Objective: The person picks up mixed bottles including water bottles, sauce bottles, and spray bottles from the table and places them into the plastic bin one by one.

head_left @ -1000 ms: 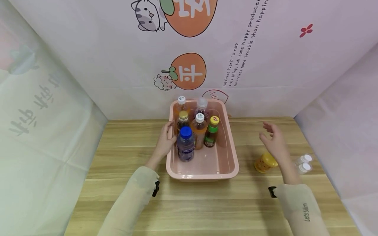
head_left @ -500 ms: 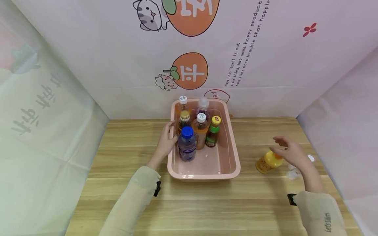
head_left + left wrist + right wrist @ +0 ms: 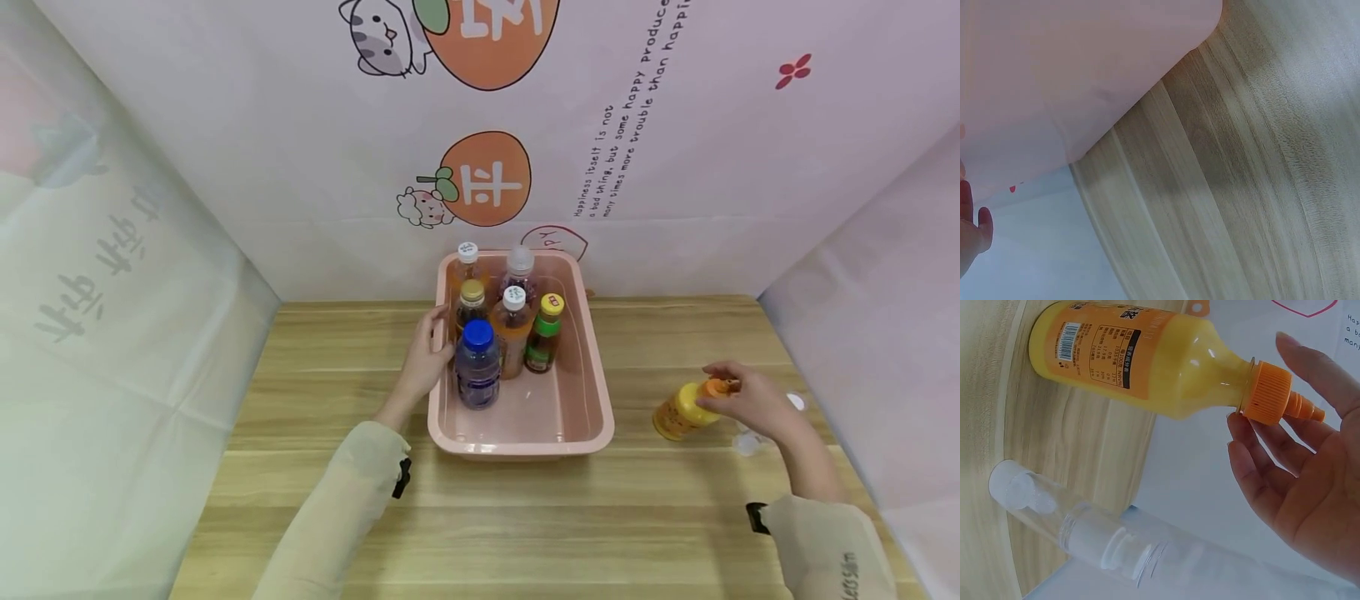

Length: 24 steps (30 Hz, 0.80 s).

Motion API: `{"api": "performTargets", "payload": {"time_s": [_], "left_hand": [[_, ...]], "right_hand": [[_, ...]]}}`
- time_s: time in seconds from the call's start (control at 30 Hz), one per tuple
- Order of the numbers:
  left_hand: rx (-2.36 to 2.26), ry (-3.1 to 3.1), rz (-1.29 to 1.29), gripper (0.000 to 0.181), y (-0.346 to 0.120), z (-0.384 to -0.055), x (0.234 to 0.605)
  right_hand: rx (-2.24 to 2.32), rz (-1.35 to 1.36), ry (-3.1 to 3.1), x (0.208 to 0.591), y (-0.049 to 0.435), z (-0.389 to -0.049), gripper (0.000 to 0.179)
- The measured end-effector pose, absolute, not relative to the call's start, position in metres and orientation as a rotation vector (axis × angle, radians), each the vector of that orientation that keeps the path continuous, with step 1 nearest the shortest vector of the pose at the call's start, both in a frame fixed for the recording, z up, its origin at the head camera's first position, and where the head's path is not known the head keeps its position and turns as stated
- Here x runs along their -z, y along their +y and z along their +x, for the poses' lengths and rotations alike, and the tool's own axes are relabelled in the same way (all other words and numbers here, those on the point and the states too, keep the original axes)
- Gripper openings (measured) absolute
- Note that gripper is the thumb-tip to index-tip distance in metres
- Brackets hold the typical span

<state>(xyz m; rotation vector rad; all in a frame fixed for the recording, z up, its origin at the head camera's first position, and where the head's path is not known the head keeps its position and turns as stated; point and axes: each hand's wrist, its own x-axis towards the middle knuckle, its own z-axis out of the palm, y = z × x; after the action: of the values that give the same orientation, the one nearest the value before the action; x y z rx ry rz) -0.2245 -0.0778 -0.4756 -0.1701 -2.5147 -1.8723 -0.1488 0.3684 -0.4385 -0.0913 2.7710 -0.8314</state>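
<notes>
On the right of the table stands a yellow squeeze bottle [image 3: 684, 412] with an orange nozzle cap [image 3: 1267, 394]. My right hand [image 3: 757, 404] is around that cap, fingertips right at its underside in the right wrist view, with a gap between thumb and cap. My left hand [image 3: 426, 358] holds the left rim of a pink plastic tub [image 3: 521, 448], thumb over the edge. In the left wrist view only part of that hand [image 3: 971, 234] shows. Several bottles stand in the tub, among them a blue-capped bottle [image 3: 477, 371] and a yellow-capped bottle [image 3: 544, 333].
Clear containers with white parts [image 3: 1100, 534] stand beside the yellow bottle, partly hidden by the right arm in the head view. The wooden table [image 3: 525, 533] is bounded by a printed sheet [image 3: 337, 192] behind and at both sides.
My right hand has moved right and down from above the yellow bottle to around its orange cap. The left hand has stayed at the tub's rim. The head view has shifted slightly.
</notes>
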Motion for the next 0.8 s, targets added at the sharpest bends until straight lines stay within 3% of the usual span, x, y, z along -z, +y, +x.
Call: {"api": "performTargets", "payload": {"time_s": [0.8], "left_hand": [[1.859, -2.500, -0.172, 0.062, -0.0775, -0.2246, 0.4759]], "right_hand": [[0.812, 0.077, 2.787, 0.4458, 0.3685, -0.1501, 0.063]]}}
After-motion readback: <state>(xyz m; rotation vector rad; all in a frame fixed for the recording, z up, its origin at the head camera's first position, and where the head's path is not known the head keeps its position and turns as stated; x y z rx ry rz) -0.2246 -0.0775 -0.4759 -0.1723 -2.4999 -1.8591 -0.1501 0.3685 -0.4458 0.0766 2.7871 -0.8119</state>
